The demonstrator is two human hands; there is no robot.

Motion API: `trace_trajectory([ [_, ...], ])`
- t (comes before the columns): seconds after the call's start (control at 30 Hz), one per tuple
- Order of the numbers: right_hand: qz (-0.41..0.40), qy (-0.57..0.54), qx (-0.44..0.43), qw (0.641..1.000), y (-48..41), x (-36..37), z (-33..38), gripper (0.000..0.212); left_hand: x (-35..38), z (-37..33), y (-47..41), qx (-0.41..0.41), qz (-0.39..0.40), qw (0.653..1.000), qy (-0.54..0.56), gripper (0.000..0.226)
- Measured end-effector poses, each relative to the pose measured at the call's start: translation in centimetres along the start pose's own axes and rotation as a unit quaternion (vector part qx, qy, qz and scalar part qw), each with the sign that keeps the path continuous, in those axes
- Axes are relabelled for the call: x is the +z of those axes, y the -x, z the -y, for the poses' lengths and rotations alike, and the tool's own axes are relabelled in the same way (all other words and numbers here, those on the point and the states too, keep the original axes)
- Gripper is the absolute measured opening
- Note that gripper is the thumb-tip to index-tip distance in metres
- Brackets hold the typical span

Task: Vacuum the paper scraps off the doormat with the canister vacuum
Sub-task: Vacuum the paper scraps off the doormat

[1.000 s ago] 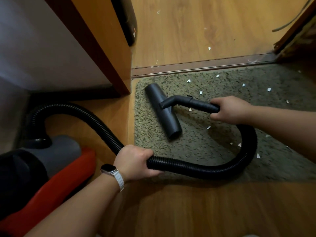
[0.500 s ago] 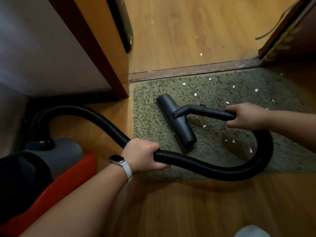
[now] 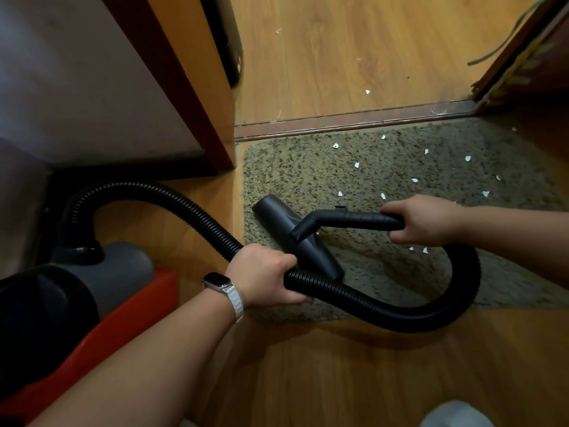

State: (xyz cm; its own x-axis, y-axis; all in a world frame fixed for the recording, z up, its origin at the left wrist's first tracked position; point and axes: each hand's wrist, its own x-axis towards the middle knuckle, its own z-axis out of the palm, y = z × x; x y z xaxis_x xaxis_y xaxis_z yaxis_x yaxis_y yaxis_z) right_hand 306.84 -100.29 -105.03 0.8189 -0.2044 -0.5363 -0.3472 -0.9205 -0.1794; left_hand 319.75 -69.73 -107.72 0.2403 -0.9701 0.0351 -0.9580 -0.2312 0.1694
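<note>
Black hose is clamped in left hand fingers over the mat, near left corner. Right hand fingers wrap the wand; nozzle lies by the mat's left edge. Scraps dot its far half. Vacuum stands on the floor, left.

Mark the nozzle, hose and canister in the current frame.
nozzle (image 3: pixel 278 218): head view, top face near its far end.
hose (image 3: pixel 200 224): head view, ribbed stretch running down from the canister.
canister (image 3: pixel 123 272): head view, grey front of its body.
</note>
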Motion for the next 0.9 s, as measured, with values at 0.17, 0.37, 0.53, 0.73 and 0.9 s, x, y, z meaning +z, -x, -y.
trace_trajectory([
  [0.17,-0.030,-0.045,0.062,0.997,0.3,-0.8,-2.1,0.017,0.3,-0.1,0.1,-0.014,0.013,1.000,-0.007,0.059],
  [0.37,-0.053,-0.057,0.110,0.991,0.9,-0.8,-3.7,0.016,0.6,-0.3,-0.1,-0.023,0.011,1.000,-0.013,0.060],
  [0.53,-0.020,-0.025,0.050,0.998,0.9,0.1,-1.6,0.018,0.5,-0.5,-0.2,0.008,0.015,1.000,-0.019,0.056],
  [0.73,0.018,-0.005,-0.002,1.000,0.8,0.3,-0.5,0.017,0.8,-0.7,0.0,0.008,0.027,1.000,-0.007,0.055],
  [0.9,0.014,-0.015,0.058,0.998,1.4,-0.8,-2.9,0.020,0.9,-0.8,-0.1,0.003,0.024,1.000,-0.007,0.059],
])
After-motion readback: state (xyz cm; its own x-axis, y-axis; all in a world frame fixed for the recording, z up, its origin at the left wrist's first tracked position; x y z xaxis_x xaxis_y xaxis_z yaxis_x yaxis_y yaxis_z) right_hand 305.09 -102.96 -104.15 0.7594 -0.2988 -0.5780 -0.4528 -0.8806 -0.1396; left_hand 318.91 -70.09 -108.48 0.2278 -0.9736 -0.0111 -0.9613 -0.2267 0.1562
